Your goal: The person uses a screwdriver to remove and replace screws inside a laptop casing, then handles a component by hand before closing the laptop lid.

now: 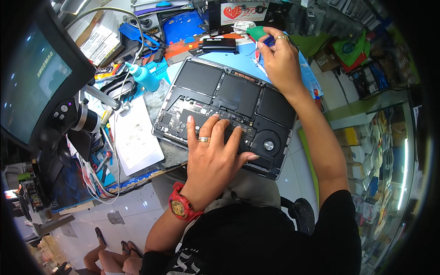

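An opened laptop base [229,98] shows its black battery packs, circuit board and a round fan [269,145]. It lies tilted, partly on the bench and reaching over my lap. My left hand [213,153] lies spread over the circuit board, fingertips touching it and hiding part of it. Beyond the laptop's far edge, my right hand [282,59] has its fingers closed around a green bulb-shaped tool [256,33] with a thin tip pointing left. Just below those fingers is a slim red and clear tool [257,54]; whether I grip it too, I cannot tell.
A monitor [41,78] stands at the left, by a metal stand arm [103,97]. Near the laptop are a light-blue squeeze bottle [143,77], a white sheet [135,137] and a black box [219,45]. Cables hang at the bench edge. A glass display case [376,169] stands right.
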`<state>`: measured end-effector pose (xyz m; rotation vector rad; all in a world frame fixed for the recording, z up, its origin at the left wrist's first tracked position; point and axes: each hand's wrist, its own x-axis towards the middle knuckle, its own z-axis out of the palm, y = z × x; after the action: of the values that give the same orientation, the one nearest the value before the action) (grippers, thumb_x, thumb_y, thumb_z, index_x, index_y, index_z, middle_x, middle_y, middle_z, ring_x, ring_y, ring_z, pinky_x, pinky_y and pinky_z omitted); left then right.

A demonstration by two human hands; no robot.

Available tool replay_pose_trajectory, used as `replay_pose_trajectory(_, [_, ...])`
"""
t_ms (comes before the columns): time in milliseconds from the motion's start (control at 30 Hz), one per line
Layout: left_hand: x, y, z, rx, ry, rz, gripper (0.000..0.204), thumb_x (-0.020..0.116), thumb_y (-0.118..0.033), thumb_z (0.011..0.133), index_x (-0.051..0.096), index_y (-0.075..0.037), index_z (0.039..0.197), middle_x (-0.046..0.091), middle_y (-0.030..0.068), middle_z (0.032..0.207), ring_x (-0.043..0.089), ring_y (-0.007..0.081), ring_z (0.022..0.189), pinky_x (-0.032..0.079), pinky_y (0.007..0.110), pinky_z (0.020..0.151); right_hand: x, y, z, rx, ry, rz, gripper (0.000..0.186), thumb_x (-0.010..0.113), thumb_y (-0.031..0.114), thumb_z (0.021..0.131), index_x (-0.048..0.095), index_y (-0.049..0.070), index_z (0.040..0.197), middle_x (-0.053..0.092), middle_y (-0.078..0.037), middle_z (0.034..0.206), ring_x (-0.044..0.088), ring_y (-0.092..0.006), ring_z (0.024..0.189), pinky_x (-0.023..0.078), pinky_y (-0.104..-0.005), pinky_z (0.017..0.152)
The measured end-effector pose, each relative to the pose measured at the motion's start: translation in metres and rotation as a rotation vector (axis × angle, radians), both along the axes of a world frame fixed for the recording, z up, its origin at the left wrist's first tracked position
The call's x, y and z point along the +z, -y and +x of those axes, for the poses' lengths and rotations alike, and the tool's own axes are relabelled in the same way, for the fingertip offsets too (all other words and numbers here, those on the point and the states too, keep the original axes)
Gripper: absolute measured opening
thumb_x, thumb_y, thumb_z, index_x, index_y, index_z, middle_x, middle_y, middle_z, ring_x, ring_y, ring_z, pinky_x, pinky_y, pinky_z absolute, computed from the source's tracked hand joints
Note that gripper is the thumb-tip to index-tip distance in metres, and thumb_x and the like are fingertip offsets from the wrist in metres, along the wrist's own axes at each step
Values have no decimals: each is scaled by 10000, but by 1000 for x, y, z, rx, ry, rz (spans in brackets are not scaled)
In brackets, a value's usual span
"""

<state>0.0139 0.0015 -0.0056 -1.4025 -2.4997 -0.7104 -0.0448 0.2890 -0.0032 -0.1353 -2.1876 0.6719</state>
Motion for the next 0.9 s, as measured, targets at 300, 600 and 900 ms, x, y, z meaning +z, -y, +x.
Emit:
replay_pose_trajectory(300, [-1, 1, 0, -15, 27, 30, 610, 773, -550, 888, 736, -71, 1264, 628, 136, 1279, 549, 383, 1353, 254, 738, 1216, -7, -3, -5, 6, 16, -22, 346, 741, 71, 972, 656, -41, 1288, 765, -214, 1051, 751, -374, 910, 585, -433, 813])
replay_pose_trajectory(600, [-2, -3, 0, 17, 30, 95, 456, 814, -432, 897, 735, -80, 1176, 650, 86, 1161, 604, 347, 1273, 263, 723, 1219, 0, 2, 11, 29, 5, -216, 341, 726, 64, 1002, 643, -50, 1313, 770, -139, 1030, 768, -205, 823, 587, -338, 745])
replay_pose_trajectory(900, [10, -6, -11, 154, 83, 281, 247, 824, -206, 915, 723, -71, 1095, 650, 78, 1018, 642, 316, 1026, 339, 666, 1189, 30, 47, 70, 331, -3, -740, 398, 672, 21, 1051, 521, -68, 1408, 714, -144, 1148, 761, -200, 948, 643, -322, 837])
